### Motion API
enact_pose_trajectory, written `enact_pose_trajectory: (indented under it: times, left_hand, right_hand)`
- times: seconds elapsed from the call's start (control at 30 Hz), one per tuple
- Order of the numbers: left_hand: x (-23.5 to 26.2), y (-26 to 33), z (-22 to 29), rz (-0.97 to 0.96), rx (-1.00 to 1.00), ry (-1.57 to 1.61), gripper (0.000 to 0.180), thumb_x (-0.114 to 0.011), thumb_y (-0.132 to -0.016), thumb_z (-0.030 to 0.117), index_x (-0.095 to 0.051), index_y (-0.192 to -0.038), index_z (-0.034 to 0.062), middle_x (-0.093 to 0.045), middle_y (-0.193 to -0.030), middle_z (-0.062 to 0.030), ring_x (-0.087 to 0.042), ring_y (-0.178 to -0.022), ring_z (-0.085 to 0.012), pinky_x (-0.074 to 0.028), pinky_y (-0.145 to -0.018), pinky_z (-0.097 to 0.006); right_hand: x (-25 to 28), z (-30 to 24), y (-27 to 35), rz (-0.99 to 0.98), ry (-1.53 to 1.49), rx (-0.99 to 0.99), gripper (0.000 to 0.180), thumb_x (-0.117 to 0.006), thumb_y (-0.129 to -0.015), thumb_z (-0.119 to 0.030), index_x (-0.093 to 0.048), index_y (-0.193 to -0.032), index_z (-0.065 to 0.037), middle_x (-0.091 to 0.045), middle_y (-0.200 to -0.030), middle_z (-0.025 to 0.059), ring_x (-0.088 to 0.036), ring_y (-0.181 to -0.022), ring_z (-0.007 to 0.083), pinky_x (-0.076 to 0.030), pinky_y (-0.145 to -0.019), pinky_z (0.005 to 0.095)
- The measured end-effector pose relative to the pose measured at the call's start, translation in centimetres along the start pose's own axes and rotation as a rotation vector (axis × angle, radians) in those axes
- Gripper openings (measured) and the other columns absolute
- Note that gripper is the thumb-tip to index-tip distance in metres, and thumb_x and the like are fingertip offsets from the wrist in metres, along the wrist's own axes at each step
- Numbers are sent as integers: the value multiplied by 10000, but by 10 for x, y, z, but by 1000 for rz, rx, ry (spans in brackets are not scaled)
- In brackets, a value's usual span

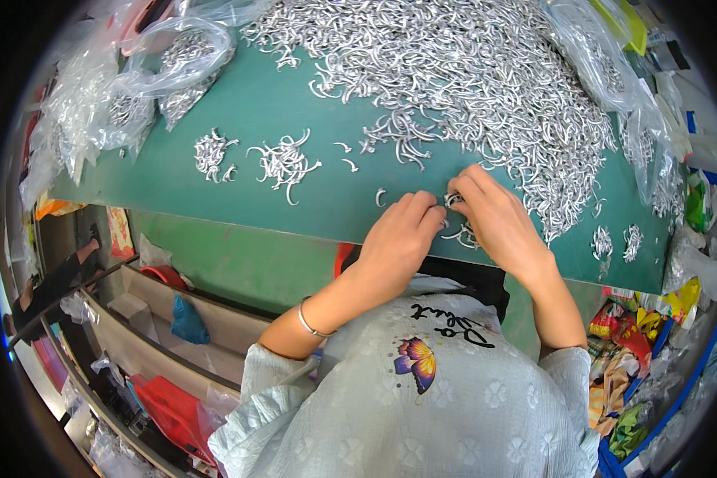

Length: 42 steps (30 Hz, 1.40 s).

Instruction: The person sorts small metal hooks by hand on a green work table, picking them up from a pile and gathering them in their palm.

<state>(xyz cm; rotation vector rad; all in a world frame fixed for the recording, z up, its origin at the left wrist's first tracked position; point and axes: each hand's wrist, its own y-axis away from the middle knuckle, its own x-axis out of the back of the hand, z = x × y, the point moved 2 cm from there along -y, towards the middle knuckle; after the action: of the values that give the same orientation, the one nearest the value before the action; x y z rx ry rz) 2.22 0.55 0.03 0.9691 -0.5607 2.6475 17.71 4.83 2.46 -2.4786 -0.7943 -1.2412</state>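
My two hands meet over the near edge of a green table (pixel 338 211). My right hand (pixel 502 223) pinches a small curved silvery metal piece (pixel 452 199) between thumb and fingertips. Just left of it, my left hand (pixel 405 235) has its fingers drawn together, pointing at the same spot; whatever is in them is too small to make out. Several more curved pieces (pixel 464 236) lie on the table under my right hand. A single piece (pixel 381 197) rests left of my left hand. Beyond both hands spreads a large heap (pixel 486 88) of these curved metal pieces.
Two small piles, one compact (pixel 211 155) and one looser (pixel 284 165), lie to the left. Tiny clusters (pixel 601 241) sit at the right. Clear plastic bags (pixel 199 68) of pieces stand at the far left and far right. A wooden shelf (pixel 163 319) is below left.
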Motion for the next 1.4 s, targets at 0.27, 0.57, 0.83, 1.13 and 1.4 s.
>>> enact_pose_trajectory:
  times: [0.27, 0.57, 0.83, 1.13, 1.4]
  left_hand:
    - [-3, 4, -1, 47, -32, -3, 185, -610, -756, -13, -559, -933, -4, -537, -973, -118, -518, -826, -294, -451, -699, -380]
    - [4, 0, 2, 159, 43, 119, 210, -634, -745, -41, -568, -939, 5, -551, -942, -116, -540, -835, -300, -460, -713, -359]
    - [46, 19, -5, 283, 177, 85, 202, -639, -731, -84, -588, -913, -13, -578, -924, -126, -563, -812, -282, -472, -680, -336]
    - [43, 40, -7, 316, 213, 107, 184, -644, -724, -87, -586, -886, -21, -573, -904, -128, -567, -813, -286, -474, -693, -348]
    - [51, 50, -14, 333, 234, 131, 175, -642, -729, -83, -580, -884, -29, -570, -900, -130, -566, -811, -290, -472, -704, -352]
  right_hand:
    - [2, 0, 1, 5, 4, -72, 229, -600, -788, 10, -478, -979, -18, -498, -924, 150, -558, -843, 374, -457, -660, 435]
    - [2, 4, 0, 31, -11, -71, 191, -597, -817, -21, -493, -977, -18, -540, -887, 148, -579, -801, 367, -468, -645, 431]
    - [11, -17, -27, -92, -458, -101, 118, -618, -809, -12, -536, -886, 24, -554, -739, 139, -547, -628, 229, -436, -583, 332]
    - [-69, -67, -198, -56, -496, 151, 201, -678, -803, -128, -559, -852, 26, -552, -668, 54, -520, -603, 125, -444, -571, 282]
    - [-105, -101, -246, -184, -329, 218, 296, -677, -792, -157, -599, -1001, 39, -613, -784, 131, -610, -806, 278, -484, -735, 372]
